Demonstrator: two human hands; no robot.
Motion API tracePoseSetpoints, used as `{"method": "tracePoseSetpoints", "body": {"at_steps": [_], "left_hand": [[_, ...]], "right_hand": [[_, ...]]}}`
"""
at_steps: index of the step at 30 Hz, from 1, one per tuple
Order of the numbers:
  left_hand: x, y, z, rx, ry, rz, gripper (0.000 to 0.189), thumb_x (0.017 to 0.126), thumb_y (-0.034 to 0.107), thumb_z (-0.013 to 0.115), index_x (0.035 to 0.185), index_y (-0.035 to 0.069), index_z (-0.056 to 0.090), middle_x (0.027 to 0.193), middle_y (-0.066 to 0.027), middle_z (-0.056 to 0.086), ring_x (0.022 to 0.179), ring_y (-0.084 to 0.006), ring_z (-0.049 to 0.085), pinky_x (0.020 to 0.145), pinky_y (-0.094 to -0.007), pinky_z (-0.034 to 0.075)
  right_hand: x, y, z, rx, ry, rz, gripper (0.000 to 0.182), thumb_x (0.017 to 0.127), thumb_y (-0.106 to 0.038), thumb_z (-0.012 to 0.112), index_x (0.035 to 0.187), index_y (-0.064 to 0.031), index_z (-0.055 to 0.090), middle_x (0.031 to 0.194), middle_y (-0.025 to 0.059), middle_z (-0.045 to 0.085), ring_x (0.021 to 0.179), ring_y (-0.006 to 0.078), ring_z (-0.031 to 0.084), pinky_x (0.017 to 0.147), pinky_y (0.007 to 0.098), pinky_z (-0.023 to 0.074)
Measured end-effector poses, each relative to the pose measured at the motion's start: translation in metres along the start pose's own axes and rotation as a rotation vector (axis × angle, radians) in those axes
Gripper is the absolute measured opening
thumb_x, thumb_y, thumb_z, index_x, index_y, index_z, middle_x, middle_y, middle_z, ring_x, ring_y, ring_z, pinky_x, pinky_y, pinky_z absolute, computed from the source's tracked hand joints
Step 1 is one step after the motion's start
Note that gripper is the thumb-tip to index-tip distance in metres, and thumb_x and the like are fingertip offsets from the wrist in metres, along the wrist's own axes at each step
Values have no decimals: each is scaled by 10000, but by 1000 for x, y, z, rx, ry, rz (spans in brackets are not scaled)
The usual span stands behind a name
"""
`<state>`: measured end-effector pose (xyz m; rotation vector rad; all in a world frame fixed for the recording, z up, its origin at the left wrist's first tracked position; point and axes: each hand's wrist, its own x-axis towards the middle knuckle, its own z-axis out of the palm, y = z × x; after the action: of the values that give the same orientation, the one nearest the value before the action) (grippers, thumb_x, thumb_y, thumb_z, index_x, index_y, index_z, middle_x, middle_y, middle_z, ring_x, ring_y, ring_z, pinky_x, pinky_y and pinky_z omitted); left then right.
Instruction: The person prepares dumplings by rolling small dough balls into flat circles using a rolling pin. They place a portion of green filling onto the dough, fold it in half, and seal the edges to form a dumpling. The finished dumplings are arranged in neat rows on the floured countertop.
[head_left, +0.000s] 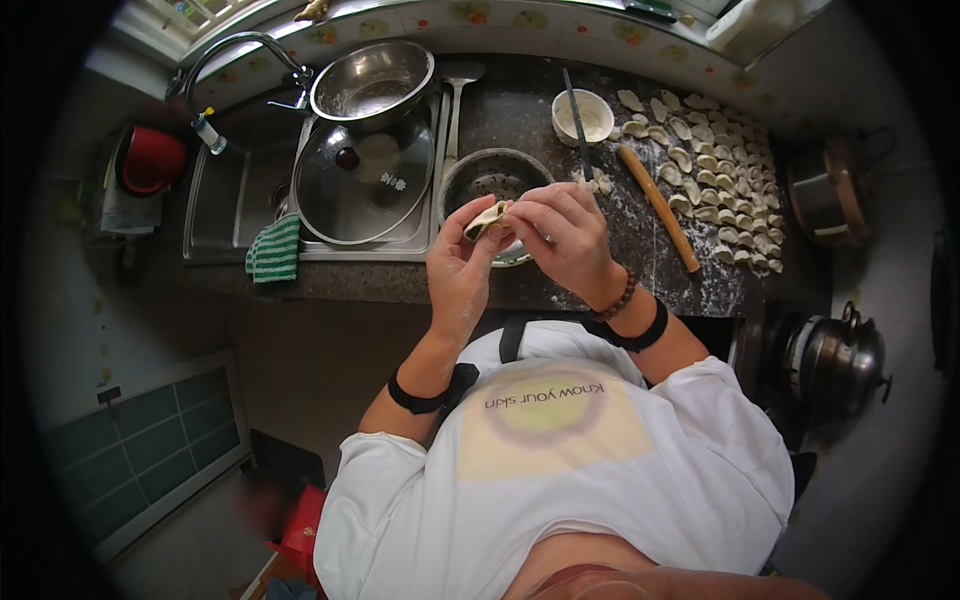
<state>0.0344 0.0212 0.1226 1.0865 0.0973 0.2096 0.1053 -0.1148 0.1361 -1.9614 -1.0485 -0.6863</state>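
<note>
Between the fingers of my left hand (463, 259) is a folded dumpling (486, 220) with dark filling showing at its lower left. My right hand (564, 234) pinches the dumpling's right end with thumb and fingertips. Both hands are over the near side of a metal bowl (491, 166) with dark bits on its inner wall; the hands hide part of it. A wooden rolling pin (660, 208) lies on the floured counter to the right. Beyond it, many shaped dumplings (726, 169) stand in rows. A white bowl of flour (591, 118) has dark chopsticks (576, 112) across it.
At the left is a steel sink (244, 195) with a curved faucet (247, 39). A glass lid (360, 191), a large steel basin (375, 81) and a green striped cloth (273, 249) are there. A metal spatula (456, 105) lies beside the sink. Metal pots (844, 360) stand at the right.
</note>
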Motion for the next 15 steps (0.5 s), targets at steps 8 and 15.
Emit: {"method": "tracePoseSetpoints", "body": {"at_steps": [8, 15], "left_hand": [[1, 6, 0, 13, -11, -88, 338, 927, 17, 557, 1252, -37, 477, 1150, -119, 583, 1031, -163, 596, 906, -301, 520], [0, 14, 2, 15, -52, -176, 341, 926, 14, 553, 1249, -44, 463, 1145, -117, 565, 1034, -157, 586, 893, -292, 529]], "right_hand": [[0, 0, -1, 94, -28, 68, 213, 710, -92, 729, 914, -53, 682, 910, 31, 659, 845, 201, 608, 777, 336, 468], [-5, 3, -1, -18, 3, -84, 227, 698, -107, 738, 914, -57, 690, 943, 40, 666, 852, 205, 614, 764, 343, 485]]}}
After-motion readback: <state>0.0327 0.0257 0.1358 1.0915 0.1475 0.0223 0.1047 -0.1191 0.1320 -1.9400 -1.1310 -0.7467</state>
